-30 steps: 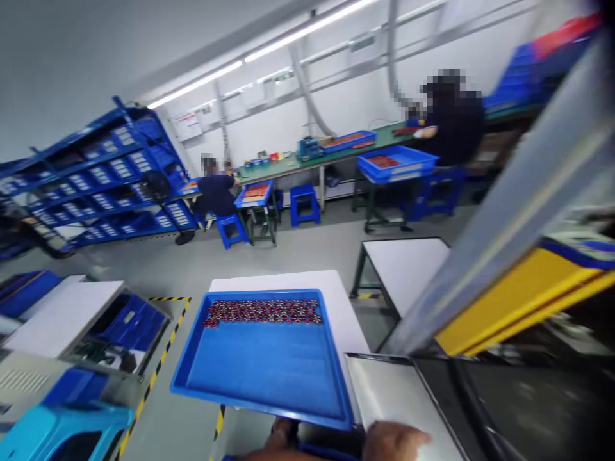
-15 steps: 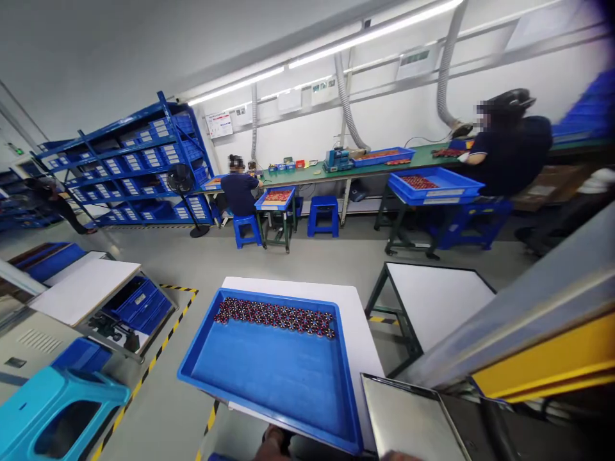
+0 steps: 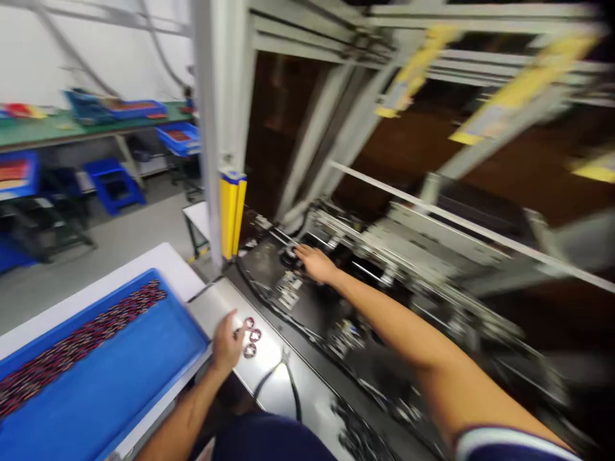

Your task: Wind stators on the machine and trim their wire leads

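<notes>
My left hand is over the metal tray, beside several small ring-shaped parts; its fingers curl around something dark and small that I cannot make out. Out in the machine, my right hand reaches to a dark round piece, with its fingertips at the piece's edge; blur hides whether it is gripped. Pliers with dark handles lie on the metal tray, nearer my body. Rows of red and dark rings fill the far side of the blue bin at the left.
A grey post with a yellow light guard stands ahead, between the bin and the machine. Black small parts lie near the tray's front end. A white rail crosses above the machine. Behind are a green bench and a blue stool.
The view has swung right, from the room to the machine. Both arms now show in full reach, my right one extended into the machine and my left over the metal tray.
</notes>
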{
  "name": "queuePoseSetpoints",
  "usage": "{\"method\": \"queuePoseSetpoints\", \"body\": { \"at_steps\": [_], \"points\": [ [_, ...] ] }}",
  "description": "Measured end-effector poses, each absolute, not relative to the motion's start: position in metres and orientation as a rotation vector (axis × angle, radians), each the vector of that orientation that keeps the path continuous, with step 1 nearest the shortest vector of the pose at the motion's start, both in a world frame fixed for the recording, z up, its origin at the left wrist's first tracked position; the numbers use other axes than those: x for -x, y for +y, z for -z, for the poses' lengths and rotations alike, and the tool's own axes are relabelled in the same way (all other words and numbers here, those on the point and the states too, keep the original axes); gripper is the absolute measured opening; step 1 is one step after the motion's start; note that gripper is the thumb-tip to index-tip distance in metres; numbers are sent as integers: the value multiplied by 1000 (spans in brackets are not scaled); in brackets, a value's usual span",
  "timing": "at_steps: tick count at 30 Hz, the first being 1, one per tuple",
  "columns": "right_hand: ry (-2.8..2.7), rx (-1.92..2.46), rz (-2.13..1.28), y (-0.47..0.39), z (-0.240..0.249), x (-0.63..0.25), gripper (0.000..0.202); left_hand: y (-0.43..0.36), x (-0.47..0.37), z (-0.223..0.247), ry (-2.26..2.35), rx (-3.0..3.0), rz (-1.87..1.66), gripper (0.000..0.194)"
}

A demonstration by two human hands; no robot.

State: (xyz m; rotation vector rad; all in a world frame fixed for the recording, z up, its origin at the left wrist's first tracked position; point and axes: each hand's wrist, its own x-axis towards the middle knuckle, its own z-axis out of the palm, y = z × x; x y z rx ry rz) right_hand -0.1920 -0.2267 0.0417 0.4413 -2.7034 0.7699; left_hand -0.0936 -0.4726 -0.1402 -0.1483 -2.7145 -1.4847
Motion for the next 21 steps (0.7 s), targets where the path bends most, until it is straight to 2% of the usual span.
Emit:
{"method": "queuePoseSetpoints", "body": {
  "at_steps": [3,6,10,13,16,21],
  "points": [
    [-2823,-274,-602,-180,-53,199,31,-471,107,148,-2668,215,1455,39],
    [-2812,-160,-539,-152,-62,183,41,-472,114,149,-2640,264,1423,39],
    [-2509,-222,-493,-137,-58,77,45,-474,114,130,-2590,312,1412,48],
    [-2487,-79,-535,-152,-19,-36,43,-467,105,105,-2548,388,1432,59],
    [-2678,128,-541,-178,40,-120,30,-451,89,80,-2561,527,1492,58],
    [-2848,361,-498,-208,106,-149,26,-413,61,60,-2679,789,1580,42]
  ]
}}
